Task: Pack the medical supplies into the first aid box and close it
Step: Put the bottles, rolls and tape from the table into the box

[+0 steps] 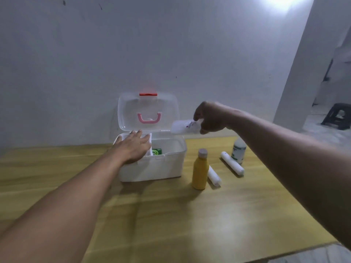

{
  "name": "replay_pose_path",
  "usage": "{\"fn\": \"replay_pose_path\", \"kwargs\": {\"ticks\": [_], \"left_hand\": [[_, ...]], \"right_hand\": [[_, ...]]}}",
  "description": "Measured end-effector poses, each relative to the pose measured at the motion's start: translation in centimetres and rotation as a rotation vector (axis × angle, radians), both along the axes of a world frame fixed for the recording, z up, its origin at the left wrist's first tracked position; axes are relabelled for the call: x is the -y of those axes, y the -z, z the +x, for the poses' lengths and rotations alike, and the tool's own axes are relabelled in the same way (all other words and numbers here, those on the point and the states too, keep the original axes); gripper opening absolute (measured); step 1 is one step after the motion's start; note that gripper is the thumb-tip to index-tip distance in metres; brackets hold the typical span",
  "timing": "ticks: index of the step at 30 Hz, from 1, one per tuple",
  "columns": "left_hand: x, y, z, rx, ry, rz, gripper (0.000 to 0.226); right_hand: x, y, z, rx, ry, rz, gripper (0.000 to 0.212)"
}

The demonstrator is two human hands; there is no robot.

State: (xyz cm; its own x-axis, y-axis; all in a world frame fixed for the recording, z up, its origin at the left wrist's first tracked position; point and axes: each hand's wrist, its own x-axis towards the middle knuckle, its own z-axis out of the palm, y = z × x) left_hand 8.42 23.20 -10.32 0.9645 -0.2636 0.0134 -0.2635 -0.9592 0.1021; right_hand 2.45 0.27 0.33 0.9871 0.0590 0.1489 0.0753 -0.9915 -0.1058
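A white first aid box [152, 168] stands open on the wooden table, its clear lid [148, 111] with a pink handle and red latch leaning back against the wall. My left hand [133, 147] rests flat on the inner tray at the box's left side, fingers spread. A green packet [157, 151] lies inside the box. My right hand [210, 116] holds a white roll pack [185, 127] above the box's right rear corner. To the right of the box stand a yellow bottle [199, 170] and a white bottle [239, 150], with two white rolls [232, 163] [214, 175] lying beside them.
The wooden table [171, 215] ends at a diagonal edge on the right. A white wall runs close behind the box. A dark stool [337, 115] stands on the floor at the far right.
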Motion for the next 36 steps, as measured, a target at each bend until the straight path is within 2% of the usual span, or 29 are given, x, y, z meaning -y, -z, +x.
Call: {"fn": "replay_pose_path", "kwargs": {"ticks": [4, 8, 13, 17, 21, 25, 31, 36], "left_hand": [[0.0, -0.2, -0.3, 0.001, 0.011, -0.034, 0.054], [-0.1, -0.3, -0.6, 0.014, 0.012, -0.07, 0.055], [-0.1, -0.1, -0.6, 0.037, 0.012, -0.096, 0.055], [-0.2, -0.1, -0.6, 0.034, 0.019, -0.104, 0.055], [-0.2, -0.1, -0.6, 0.028, 0.017, -0.111, 0.055], [-0.2, 0.0, -0.7, 0.034, 0.019, -0.114, 0.054], [-0.2, -0.1, -0.7, 0.033, 0.018, -0.101, 0.055], [-0.2, 0.0, -0.5, 0.026, 0.011, -0.089, 0.055]], "right_hand": [[-3.2, 0.7, 1.2, -0.107, -0.087, -0.028, 0.037], [-5.6, 2.8, 2.7, -0.082, -0.156, -0.118, 0.049], [-7.5, 4.7, 4.3, -0.126, -0.195, -0.135, 0.05], [-7.8, 6.4, 5.7, -0.212, -0.184, -0.043, 0.06], [-8.2, 7.2, 6.1, -0.205, -0.158, 0.122, 0.063], [-7.9, 7.5, 6.2, -0.23, -0.045, 0.217, 0.059], [-8.7, 9.1, 7.0, -0.143, -0.04, 0.183, 0.05], [-8.7, 8.9, 7.0, -0.159, -0.042, 0.132, 0.041]]}}
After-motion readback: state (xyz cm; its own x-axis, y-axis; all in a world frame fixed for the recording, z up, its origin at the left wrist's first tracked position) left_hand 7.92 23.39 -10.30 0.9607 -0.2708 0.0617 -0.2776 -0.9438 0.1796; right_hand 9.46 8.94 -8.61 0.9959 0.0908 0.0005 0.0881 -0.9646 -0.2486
